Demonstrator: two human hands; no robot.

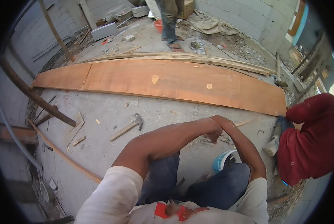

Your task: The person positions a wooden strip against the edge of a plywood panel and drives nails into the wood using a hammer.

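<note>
White T-shirt [111, 194], blue trousers [223, 186]

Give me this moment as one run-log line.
left hand meets right hand | no tool visible in grip | hammer: on floor, untouched | wooden panel: lying ahead | blue bucket: by right knee

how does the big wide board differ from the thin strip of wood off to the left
The wide board has a broad, flat face, whereas the thin strip is narrow along its whole visible length. The wide board bears two pale patches on its face; the thin strip shows none. The wide board runs across the view, while the thin strip slants down towards the person's left sleeve. Both are long and reddish-brown.
</note>
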